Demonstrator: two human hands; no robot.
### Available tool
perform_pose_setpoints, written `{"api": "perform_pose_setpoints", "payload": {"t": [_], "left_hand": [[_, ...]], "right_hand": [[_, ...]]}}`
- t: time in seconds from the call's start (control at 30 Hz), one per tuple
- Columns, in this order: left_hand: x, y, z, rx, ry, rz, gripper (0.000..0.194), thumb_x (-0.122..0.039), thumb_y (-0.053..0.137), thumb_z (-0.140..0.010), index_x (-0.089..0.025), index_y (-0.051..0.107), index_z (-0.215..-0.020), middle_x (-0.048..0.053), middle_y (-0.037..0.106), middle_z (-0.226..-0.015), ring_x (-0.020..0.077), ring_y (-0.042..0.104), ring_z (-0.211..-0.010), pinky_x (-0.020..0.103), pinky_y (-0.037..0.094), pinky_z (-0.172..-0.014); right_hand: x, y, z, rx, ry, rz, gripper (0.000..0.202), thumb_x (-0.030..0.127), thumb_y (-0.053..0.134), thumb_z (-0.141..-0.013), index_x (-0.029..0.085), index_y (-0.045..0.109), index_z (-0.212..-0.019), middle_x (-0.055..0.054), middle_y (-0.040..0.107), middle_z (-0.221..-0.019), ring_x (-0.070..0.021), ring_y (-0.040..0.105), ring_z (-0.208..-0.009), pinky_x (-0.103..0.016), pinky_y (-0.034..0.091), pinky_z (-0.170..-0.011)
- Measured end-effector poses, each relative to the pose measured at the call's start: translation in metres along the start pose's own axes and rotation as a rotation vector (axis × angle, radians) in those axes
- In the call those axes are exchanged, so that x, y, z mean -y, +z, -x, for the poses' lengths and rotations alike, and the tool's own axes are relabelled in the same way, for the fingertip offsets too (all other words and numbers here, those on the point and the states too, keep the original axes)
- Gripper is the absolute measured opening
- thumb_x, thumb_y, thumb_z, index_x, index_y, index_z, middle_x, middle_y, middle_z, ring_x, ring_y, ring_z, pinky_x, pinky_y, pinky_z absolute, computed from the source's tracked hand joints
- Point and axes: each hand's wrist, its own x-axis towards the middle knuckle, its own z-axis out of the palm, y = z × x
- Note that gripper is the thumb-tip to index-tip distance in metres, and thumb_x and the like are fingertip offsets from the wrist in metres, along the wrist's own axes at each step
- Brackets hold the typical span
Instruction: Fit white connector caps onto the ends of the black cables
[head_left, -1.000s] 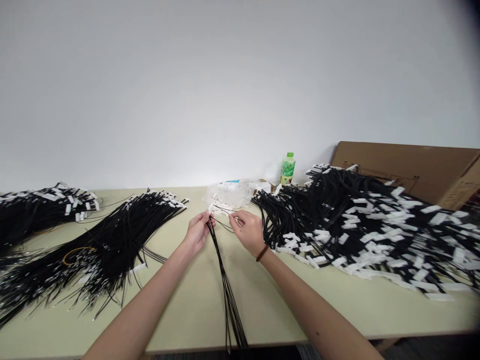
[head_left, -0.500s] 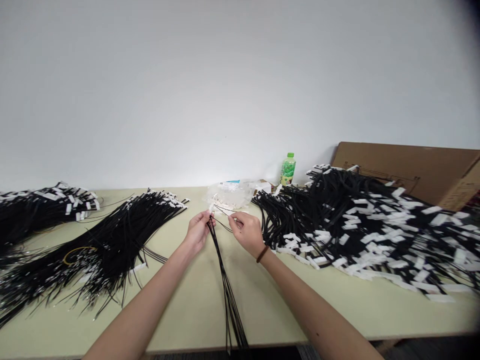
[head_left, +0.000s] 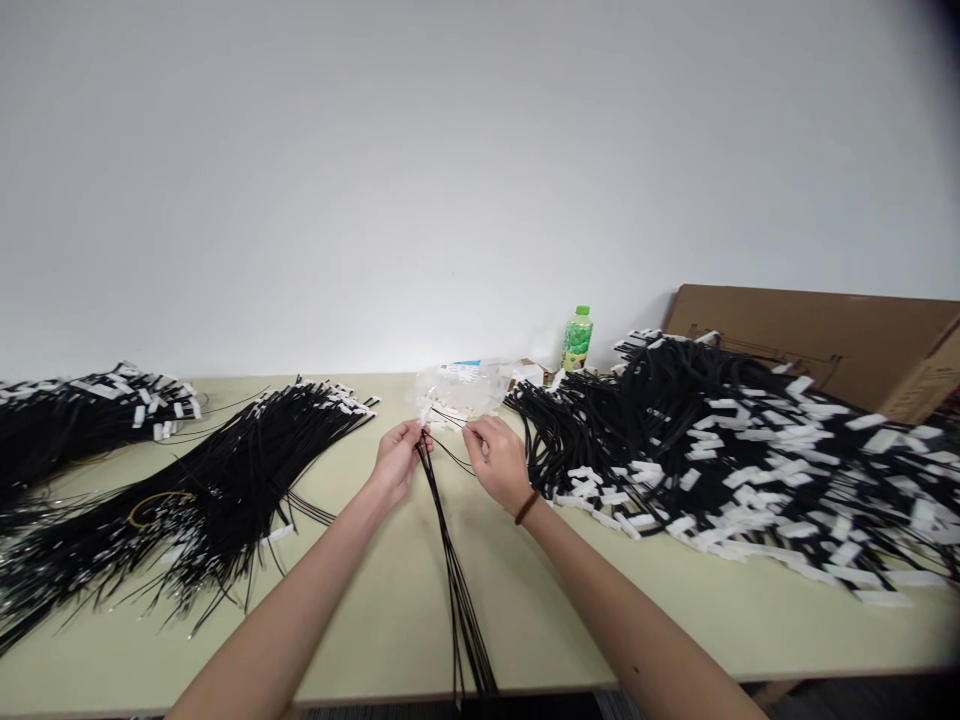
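Note:
My left hand (head_left: pixel 397 458) is closed on the top end of a bundle of thin black wires (head_left: pixel 448 560), which hangs down over the table's front edge. A small white piece shows at its fingertips, too small to make out. To its right, my right hand (head_left: pixel 495 455) pinches a thin black wire (head_left: pixel 448 416) that reaches across from the left hand's fingers. Another wire loops just below it between the hands. Behind both hands lies a clear plastic bag (head_left: pixel 442 385) with small white connectors (head_left: pixel 454 410) in and before it.
Black wire bundles with white ends (head_left: pixel 255 470) lie on the left of the table (head_left: pixel 375 620). A big heap of black cables with white tags (head_left: pixel 720 450) covers the right. A green-capped bottle (head_left: pixel 577 340) and a cardboard box (head_left: pixel 810 340) stand at the back.
My right hand has shifted very slightly right and up, the wire still in its fingers. The left hand stays in place on the bundle.

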Motion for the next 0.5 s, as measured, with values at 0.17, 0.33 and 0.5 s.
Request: {"api": "perform_pose_setpoints", "payload": {"t": [0.17,0.33,0.5], "left_hand": [[-0.003,0.003,0.003,0.019,0.005,-0.027,0.025,-0.031,0.073,-0.06,-0.011,0.059,-0.065,0.0,0.056,-0.062,0.0076,0.049,-0.052,0.022,0.041,-0.055],[-0.003,0.008,0.009,0.092,0.026,-0.137,0.027,-0.036,0.072,-0.062,-0.011,0.06,-0.067,0.001,0.056,-0.062,0.009,0.05,-0.053,0.023,0.041,-0.055],[-0.003,0.011,0.014,0.17,0.026,-0.228,0.031,-0.041,0.07,-0.062,-0.013,0.06,-0.066,0.0,0.056,-0.061,0.0095,0.049,-0.051,0.023,0.039,-0.054]], "right_hand": [[0.005,-0.008,-0.003,-0.023,-0.114,0.142,0.018,0.018,0.044,-0.087,0.018,0.059,-0.077,-0.006,0.054,-0.081,-0.0197,0.046,-0.079,-0.03,0.039,-0.072],[0.008,-0.011,-0.006,-0.038,-0.175,0.17,0.015,0.017,0.048,-0.085,0.018,0.059,-0.074,-0.008,0.055,-0.093,-0.0213,0.046,-0.086,-0.034,0.041,-0.077],[0.008,-0.007,-0.006,-0.005,-0.195,0.028,0.016,0.013,0.045,-0.084,0.017,0.055,-0.072,-0.009,0.059,-0.1,-0.0207,0.05,-0.092,-0.035,0.043,-0.083]]}}
